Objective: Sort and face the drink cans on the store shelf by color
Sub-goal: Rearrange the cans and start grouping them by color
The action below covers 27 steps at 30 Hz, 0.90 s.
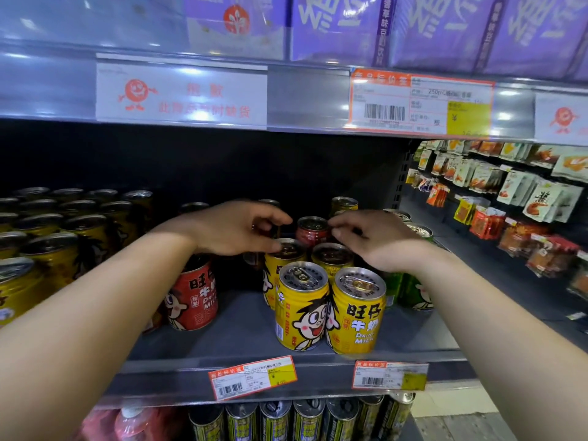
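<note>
1. Reaching deep over the shelf (pixel 241 326), both hands hover at the mixed cluster. The left hand (pixel 234 227) has curled fingers, thumb on a yellow can's (pixel 278 259) rim; whether it grips anything I cannot tell.
2. The right hand (pixel 374 238), loosely curled and holding nothing, nears the red can (pixel 311 230) behind.
3. Risk: forearms sweep the two front yellow cans (pixel 300 307) near the front edge, toppling them off.
4. Green cans (pixel 413 291) sit under the right wrist, easily knocked.

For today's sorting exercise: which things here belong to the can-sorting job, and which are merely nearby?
Belong to the job:
red drink can
two front yellow drink cans
green drink cans
left hand
right hand

Merely nearby:
purple cartons overhead
hanging snack packets
orange-bordered price tags
</note>
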Available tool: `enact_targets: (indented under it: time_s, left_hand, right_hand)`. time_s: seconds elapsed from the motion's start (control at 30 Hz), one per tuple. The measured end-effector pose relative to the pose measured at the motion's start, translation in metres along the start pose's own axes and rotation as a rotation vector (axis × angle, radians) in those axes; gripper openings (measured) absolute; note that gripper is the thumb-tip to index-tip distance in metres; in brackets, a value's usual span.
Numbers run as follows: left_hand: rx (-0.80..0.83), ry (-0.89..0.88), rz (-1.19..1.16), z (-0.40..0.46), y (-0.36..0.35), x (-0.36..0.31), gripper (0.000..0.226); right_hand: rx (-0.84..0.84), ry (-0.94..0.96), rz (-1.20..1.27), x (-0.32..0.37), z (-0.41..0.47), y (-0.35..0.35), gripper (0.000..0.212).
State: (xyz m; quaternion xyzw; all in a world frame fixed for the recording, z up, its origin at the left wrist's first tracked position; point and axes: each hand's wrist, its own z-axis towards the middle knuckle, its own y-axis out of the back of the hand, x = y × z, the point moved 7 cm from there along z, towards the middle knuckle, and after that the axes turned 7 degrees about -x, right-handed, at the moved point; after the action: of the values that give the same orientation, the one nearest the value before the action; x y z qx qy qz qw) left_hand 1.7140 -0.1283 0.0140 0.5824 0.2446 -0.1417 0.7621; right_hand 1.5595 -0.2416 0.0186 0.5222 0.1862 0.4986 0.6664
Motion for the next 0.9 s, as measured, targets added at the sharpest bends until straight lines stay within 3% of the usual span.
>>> enact_targets:
  time_s: [0.17,0.43,0.53,0.67,0.9]
  left_hand:
    - [-0.122,-0.055,-0.053,0.026,0.005,0.000,0.042]
    - [0.013,-0.050,-0.043,0.024,-0.012,0.000,0.047]
    - [-0.023,-0.086,0.005,0.023,-0.009,-0.003,0.049]
    - [-0.121,-0.163,0.098,0.027,-0.006,-0.012,0.047]
    - [-0.089,-0.061,0.172,0.030,-0.013,-0.004,0.048]
  right_hand:
    - [-0.004,0.001,0.045,-0.001,-0.003,-0.001,0.027]
    - [-0.022,0.004,0.095,0.000,0.010,-0.003,0.026]
    - [-0.031,0.057,0.051,0.003,0.022,-0.001,0.029]
    - [0.005,0.102,-0.069,0.001,0.042,-0.009,0.042]
    - [0.134,0.098,-0.250,0.003,0.060,-0.032,0.086]
